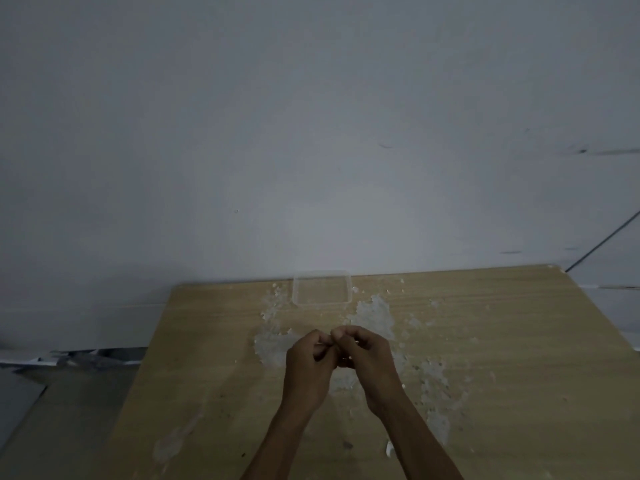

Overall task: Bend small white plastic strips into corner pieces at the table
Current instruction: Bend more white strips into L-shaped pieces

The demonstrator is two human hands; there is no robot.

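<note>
Two hands (pixel 337 355) together, clear tray (pixel 322 288) beyond

A light wooden table (pixel 502 341) carries a clear plastic container (pixel 322 288) and scattered white scraps (pixel 375 311).

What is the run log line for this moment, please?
hands: left hand and right hand pinched together above table | held item: too small to tell | clear tray: behind hands

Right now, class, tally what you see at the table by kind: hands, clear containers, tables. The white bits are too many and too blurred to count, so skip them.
Hands: 2, the left hand and the right hand
Clear container: 1
Wooden table: 1
Total: 4
</note>
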